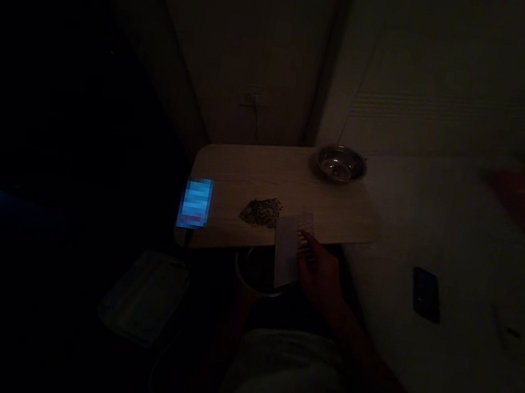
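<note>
The room is very dark. My right hand (320, 274) has its fingers closed on a pale sheet of card or paper (287, 245) at the front edge of a small wooden table (227, 166). Just left of the sheet lies a loose pile of small dark, seed-like bits (262, 212), spread on the tabletop. Below the table edge is a round bowl (241, 273) with a pale rim, partly covered by the sheet. My left hand (245, 296), very dim, is at the near side of this bowl and seems to hold it; its fingers hardly show.
A shiny metal bowl (340, 164) stands at the table's back right corner. A lit, blurred screen (195, 203) is at the left end. To the right, a dark phone (427, 294) lies on a pale surface. A pale, box-like object (146, 298) sits low on the left.
</note>
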The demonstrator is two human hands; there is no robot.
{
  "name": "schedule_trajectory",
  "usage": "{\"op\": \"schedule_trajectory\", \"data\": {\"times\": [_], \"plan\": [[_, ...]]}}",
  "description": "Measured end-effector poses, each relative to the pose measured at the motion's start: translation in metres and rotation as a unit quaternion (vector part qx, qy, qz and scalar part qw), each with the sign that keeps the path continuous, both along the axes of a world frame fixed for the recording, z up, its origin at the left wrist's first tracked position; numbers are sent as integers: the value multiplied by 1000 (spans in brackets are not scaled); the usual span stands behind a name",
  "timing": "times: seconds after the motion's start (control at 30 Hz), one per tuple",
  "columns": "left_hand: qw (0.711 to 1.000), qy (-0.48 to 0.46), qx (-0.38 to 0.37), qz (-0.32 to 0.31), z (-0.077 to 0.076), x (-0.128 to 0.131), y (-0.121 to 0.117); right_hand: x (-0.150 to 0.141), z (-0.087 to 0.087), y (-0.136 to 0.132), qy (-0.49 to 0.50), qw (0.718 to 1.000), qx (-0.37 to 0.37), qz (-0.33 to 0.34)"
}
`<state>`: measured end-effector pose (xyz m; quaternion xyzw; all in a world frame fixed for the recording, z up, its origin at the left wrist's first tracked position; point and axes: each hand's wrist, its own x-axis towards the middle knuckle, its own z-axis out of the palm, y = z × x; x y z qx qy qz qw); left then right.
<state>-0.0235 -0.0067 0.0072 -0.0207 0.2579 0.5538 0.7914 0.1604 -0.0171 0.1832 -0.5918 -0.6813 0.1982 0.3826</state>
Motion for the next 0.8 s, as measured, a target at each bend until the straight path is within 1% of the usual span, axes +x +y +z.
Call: {"op": "schedule_trajectory", "data": {"times": [0.13, 0.27, 0.4, 0.53, 0.63, 0.7, 0.8], "plan": [[999, -21, -36, 15, 6, 1, -1, -2, -3, 0, 4, 1000, -2, 0], [998, -33, -46, 15, 4, 1, -1, -3, -4, 0, -4, 1000, 1, -3], [999, -16, -30, 15, -1, -1, -1, -4, -2, -1, -9, 1000, -3, -15], [1000, -27, -6, -1, 1, -3, -3, -3, 1, -1, -12, 1000, -7, -17], [1000, -23, 11, -2, 1, -4, -4, -2, 1, -1, -8, 1000, -6, -22], [1000, -20, 3, -1, 0, -3, -4, -2, 1, -2, -2, 1000, -4, -27], [999, -25, -14, 18, -2, 0, -2, -1, 3, -2, 13, 1000, 1, -27]]}}
